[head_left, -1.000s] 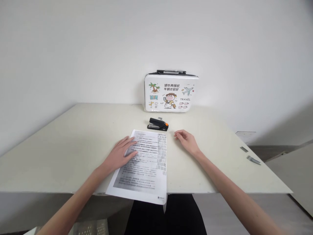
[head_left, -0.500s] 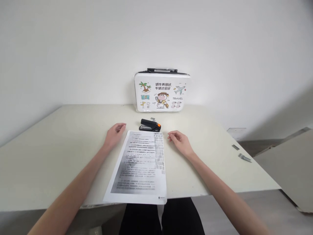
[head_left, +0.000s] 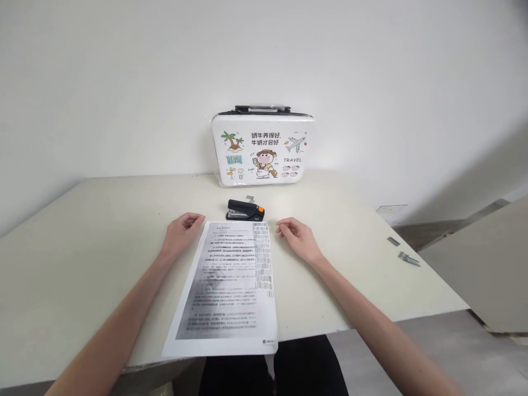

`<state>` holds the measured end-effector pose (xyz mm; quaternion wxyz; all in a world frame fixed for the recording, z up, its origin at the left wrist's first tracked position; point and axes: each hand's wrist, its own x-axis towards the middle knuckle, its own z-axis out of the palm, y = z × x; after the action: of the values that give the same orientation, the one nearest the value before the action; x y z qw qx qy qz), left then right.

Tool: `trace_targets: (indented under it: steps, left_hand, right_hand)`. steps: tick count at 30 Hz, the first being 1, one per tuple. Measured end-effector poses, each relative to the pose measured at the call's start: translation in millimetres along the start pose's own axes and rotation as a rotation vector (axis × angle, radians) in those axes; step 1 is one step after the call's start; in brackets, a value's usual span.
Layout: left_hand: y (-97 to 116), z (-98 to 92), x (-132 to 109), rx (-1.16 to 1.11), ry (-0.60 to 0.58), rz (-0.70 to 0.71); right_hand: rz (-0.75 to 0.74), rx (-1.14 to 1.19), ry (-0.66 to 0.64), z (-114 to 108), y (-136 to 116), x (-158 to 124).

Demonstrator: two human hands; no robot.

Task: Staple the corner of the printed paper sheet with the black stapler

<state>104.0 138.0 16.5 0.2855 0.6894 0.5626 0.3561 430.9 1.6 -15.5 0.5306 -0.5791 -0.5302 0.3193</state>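
The left hand (head_left: 181, 234) rests on the table (head_left: 103, 242), its fingers loosely curled, just beside the upper left corner of the printed paper (head_left: 231, 286). The right hand (head_left: 297, 237) lies on the other side of the paper, half curled too — whether the thumb and fingertips meet in either hand, I cannot tell. The paper lies flat between the forearms, white, with dense dark lines, a grey shade toward the lower left and barcode-like stripes along the upper right; its bottom edge reaches slightly over the near table edge. Beyond its top is the black stapler (head_left: 246, 210) with an orange part, and farther a white cartoon case (head_left: 264, 148) stands upright. One second ago the left hand was spread upon the paper — now it is beside it, while the right hand remains at its right side
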Motion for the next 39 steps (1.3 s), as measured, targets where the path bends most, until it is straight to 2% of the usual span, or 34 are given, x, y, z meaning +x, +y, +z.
trace_targets:
  steps: [20,27,30,35,39]
  left_hand:
    - [8,-0.9,-7,-0.01,0.032,-0.035]
    - [0,0.9,-5,-0.036,0.02,0.009]
    - [-5,2.5,-4,-0.062,0.014,0.02]
    - [-11,4.8,-4,-0.081,0.014,0.063]
    - [-17,5.9,-4,-0.103,0.009,0.082]
  right_hand:
    - [-0.011,-0.029,0.013,-1,0,-2]
    - [0.0,-0.002,0.033,0,8,-3]
    - [-0.027,-0.062,0.075,3,10,-1]
    - [-0.22,-0.33,0.133,21,6,25]
    - [-0.284,-0.557,-0.005,50,-2,64]
